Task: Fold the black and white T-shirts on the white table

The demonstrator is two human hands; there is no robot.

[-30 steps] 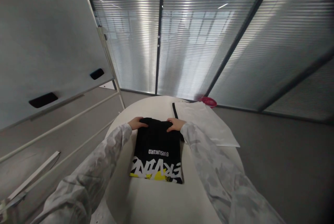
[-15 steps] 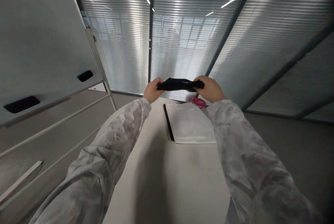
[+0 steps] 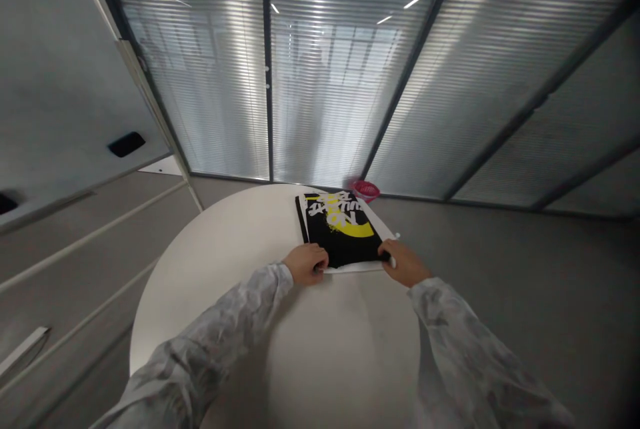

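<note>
A folded black T-shirt (image 3: 337,246) with white lettering and a yellow arc lies flat on a stack on the round white table (image 3: 220,242). My left hand (image 3: 306,264) is closed at its near left corner, fingers curled under. At the near right corner, my right hand (image 3: 406,265) pinches the fabric between thumb and fingers. Beneath the T-shirt, a white folded cloth (image 3: 350,269) shows along the near and right edges. A black edge of another folded piece (image 3: 301,221) sticks out at the left of the stack.
A pink basket (image 3: 366,189) stands behind the stack at the table's far edge. Glass panels with blinds (image 3: 320,96) rise beyond. On the left is a whiteboard (image 3: 50,69) on a pale metal frame with rails.
Both hands have come down and nearer with the black T-shirt, from above the table onto the white folded cloth. Its printed face now shows. My view has shifted slightly right.
</note>
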